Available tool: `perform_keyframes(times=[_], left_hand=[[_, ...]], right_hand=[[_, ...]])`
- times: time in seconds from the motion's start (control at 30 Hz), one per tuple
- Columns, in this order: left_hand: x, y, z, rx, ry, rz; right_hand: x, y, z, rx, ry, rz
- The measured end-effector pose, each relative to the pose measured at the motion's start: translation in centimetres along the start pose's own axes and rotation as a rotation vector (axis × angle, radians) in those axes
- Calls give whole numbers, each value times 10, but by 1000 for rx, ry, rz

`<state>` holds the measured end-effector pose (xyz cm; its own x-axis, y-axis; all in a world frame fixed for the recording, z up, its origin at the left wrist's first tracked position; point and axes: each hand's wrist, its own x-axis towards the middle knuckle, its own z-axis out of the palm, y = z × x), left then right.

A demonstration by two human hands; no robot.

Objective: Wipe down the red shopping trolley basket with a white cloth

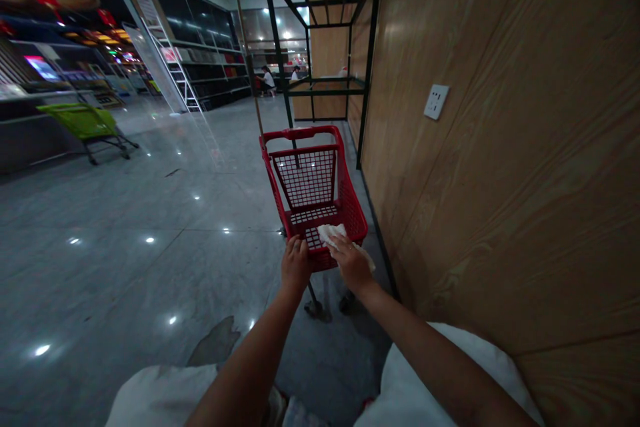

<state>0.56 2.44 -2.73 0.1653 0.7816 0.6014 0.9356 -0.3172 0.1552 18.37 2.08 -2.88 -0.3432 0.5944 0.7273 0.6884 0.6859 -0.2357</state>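
The red shopping cart (316, 211) stood on the polished grey floor (215, 273), just beside the wood-grain wall (480, 200); the left hand's (295, 264) fingers were together, clamped over the cart's near left corner; the right hand (354, 264) gripped a crumpled white cloth (331, 233) at the near rim.

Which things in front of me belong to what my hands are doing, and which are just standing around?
In use:
- red cart, left hand on its near rim
- white cloth, in the right hand

Just around:
- green cart
- ladder
- dark metal frame
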Motion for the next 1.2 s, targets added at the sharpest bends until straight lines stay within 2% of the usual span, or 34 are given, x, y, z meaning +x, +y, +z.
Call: perform_keyframes(times=[0.1,0.17,0.27,0.43,0.53,0.63,0.83,0.93,1.03,1.2], left_hand=[[-1,-1,1,-7,7,-4],[-1,-2,0,-14,2,0],[-1,-3,-1,-12,-13,10],[2,0,-2,0,-23,1],[3,4,0,-4,-14,-13],[3,6,2,-13,0,-27],[2,3,5,-31,16,13],[3,2,3,-54,30,39],[4,4,-1,-67,6,16],[5,7,-5,-34,-44,-25]], right_hand=[[0,-18,10,-4,-41,-47],[1,-18,11,-1,-52,-71],[2,1,3,-4,-44,-55],[2,44,-20,0,17,70],[2,50,-26,3,53,120],[3,32,-18,6,32,107],[2,-28,16,31,-54,-24],[2,-34,22,14,-90,-36],[1,-16,12,6,-102,-20],[0,40,-19,-10,-2,77]])
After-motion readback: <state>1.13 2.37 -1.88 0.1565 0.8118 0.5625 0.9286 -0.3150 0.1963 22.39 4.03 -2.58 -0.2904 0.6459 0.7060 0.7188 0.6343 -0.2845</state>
